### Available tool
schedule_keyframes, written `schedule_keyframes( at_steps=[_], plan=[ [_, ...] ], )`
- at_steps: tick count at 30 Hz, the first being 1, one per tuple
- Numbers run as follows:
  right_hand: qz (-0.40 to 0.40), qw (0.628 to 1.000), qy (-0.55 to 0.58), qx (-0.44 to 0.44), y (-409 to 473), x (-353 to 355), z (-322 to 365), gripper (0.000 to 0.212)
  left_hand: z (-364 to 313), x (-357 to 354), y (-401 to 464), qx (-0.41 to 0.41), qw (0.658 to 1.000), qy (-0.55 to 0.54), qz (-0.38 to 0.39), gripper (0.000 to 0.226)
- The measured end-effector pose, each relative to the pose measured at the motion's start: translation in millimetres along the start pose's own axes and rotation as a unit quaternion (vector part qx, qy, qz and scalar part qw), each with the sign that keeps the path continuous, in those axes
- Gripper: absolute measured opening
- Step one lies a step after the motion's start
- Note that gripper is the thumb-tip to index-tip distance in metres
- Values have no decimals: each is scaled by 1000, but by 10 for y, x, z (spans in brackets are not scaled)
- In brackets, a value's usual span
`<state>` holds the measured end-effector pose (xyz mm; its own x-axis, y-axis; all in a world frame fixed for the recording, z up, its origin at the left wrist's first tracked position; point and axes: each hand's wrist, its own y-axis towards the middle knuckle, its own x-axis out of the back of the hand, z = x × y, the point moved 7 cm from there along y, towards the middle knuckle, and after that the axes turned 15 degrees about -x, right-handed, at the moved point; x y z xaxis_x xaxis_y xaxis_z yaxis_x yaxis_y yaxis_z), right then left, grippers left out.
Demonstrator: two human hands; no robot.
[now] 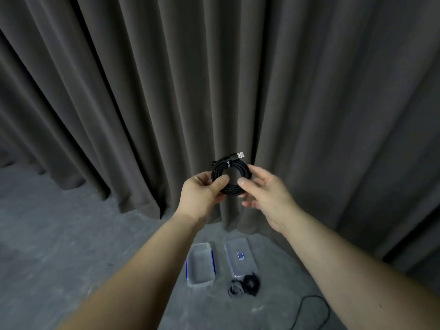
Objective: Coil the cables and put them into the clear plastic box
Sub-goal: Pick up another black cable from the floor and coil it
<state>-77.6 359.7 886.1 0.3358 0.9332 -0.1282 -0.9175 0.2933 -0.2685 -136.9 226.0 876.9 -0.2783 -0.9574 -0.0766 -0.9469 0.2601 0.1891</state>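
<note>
We are holding a coiled black cable (228,177) mid-air, left hand (202,196) and right hand (266,196) both pinching it | two coils (244,284) lying on floor (71,258) | clear plastic box (200,265) still looking empty.

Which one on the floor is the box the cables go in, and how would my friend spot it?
Look down at the grey floor in front of the dark curtain, between the person's forearms. Two clear plastic pieces lie side by side there. The box is the left one: deep, open-topped, with blue clips along its long sides, while its neighbour is the flat lid with a blue patch in its middle.
</note>
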Motion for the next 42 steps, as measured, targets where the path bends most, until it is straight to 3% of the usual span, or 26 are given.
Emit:
schedule_keyframes(
  at_steps=[6, 11, 17, 24, 31, 37, 42],
  plan=[
    [-12, 999, 8, -36, 295, 514, -629, 30, 640, -339, -192, 35, 999, 28, -12, 9],
    [-35, 994, 43, -98, 593, 826, -1333, 32, 1368, -526, -307, 92, 995, 42, -4, 27],
    [-61, 987, 29, -144, 939, 1017, -2381, 26, 2450, -460, -434, 64, 981, 181, -12, 40],
    [-84, 973, 26, -215, 1377, 1013, -4216, 21, 4273, -83, -767, 134, 974, 177, 34, 46],
    [-82, 955, 28, -284, 1764, 965, -6516, 32, 6453, 428, -1405, 231, 962, 144, 9, 47],
    [-98, 944, 15, -314, 2145, 833, -8160, 30, 7970, 961, -1694, 248, 953, 166, -51, 25],
    [-124, 938, 28, -322, 2458, 812, -8870, 26, 8722, 1121, -1632, 221, 958, 180, -22, 26]
  ],
)
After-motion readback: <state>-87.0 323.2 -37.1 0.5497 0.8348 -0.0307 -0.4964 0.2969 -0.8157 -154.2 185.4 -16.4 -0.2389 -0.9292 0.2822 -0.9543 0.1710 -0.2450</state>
